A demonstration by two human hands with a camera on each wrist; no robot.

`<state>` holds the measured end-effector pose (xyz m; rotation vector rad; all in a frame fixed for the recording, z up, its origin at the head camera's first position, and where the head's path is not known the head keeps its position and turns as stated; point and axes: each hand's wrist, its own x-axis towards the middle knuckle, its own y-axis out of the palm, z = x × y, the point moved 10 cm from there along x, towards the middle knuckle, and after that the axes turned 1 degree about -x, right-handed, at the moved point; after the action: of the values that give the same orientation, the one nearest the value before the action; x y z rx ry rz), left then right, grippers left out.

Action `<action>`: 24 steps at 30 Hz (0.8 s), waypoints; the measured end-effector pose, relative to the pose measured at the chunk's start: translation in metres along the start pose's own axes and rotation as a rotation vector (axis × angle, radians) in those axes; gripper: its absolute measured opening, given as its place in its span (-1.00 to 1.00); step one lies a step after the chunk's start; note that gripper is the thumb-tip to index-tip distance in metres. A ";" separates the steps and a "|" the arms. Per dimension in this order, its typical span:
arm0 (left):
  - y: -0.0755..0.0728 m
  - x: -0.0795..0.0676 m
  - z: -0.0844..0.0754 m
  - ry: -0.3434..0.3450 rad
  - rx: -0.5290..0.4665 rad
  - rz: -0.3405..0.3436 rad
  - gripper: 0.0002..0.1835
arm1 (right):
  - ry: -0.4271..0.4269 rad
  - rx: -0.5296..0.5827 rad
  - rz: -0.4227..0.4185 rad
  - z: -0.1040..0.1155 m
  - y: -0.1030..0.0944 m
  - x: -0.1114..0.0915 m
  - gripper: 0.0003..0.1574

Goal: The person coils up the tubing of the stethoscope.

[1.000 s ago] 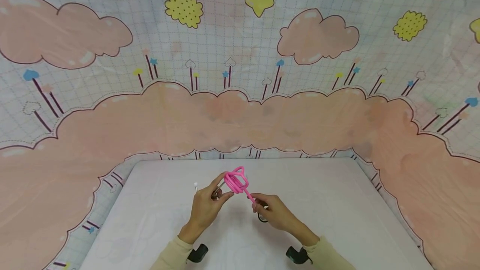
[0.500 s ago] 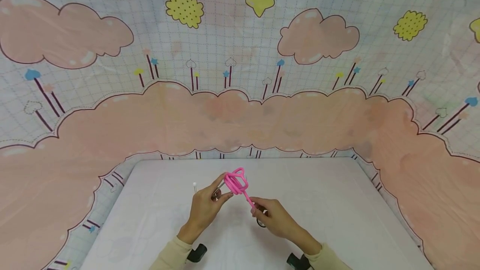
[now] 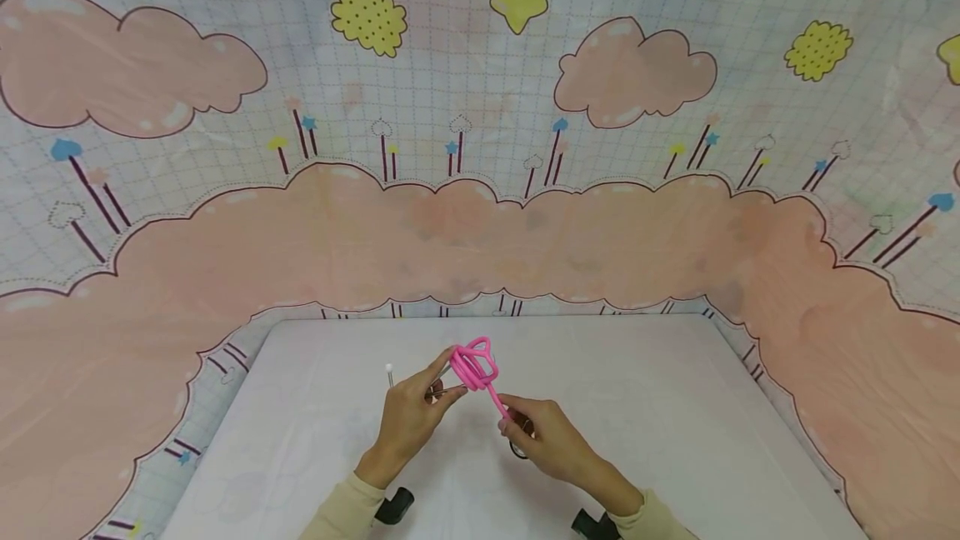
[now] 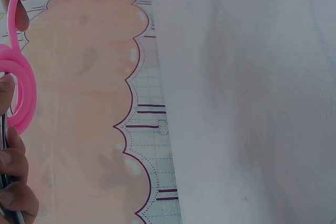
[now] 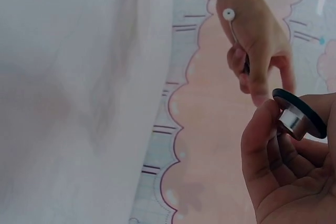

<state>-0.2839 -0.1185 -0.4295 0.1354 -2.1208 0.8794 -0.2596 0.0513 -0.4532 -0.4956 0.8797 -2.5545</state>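
A stethoscope with pink tubing (image 3: 468, 369) is held up over the table between both hands. My left hand (image 3: 405, 427) grips its metal ear tubes and the tubing, which lies wound in several loops around them. A white eartip (image 5: 228, 14) pokes out behind that hand. Lower right of the coil, my right hand (image 3: 555, 444) pinches the tubing's free end near the chestpiece. In the right wrist view, the round chestpiece (image 5: 299, 115), dark-rimmed with a silver stem, sits at the curled fingers. Pink loops (image 4: 29, 93) and dark metal tubes show at the left wrist view's edge.
Below the hands is a white-covered table (image 3: 300, 457). Behind it hangs a patterned cloth (image 3: 525, 248) with clouds and stars. Dark wrist-worn devices (image 3: 395, 507) sit beside both sleeves.
My right hand has shifted slightly left and down with the tubing's end and chestpiece. The coil has sunk slightly; my left hand has barely moved.
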 end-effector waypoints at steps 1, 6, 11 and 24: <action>0.000 0.000 0.000 0.000 0.001 -0.001 -0.22 | -0.005 0.005 -0.008 0.000 0.000 0.000 -0.54; 0.001 -0.001 0.002 -0.011 0.004 0.000 -0.22 | -0.045 0.032 -0.086 0.002 -0.005 -0.001 -0.56; 0.003 -0.001 0.002 -0.005 0.011 -0.001 -0.23 | -0.103 0.070 -0.114 0.007 -0.005 -0.001 -0.66; 0.008 0.000 -0.001 -0.008 0.010 0.020 -0.25 | -0.213 0.331 -0.093 0.018 -0.006 0.003 -0.64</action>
<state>-0.2865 -0.1119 -0.4337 0.1237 -2.1285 0.9025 -0.2556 0.0446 -0.4355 -0.7001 0.3580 -2.5978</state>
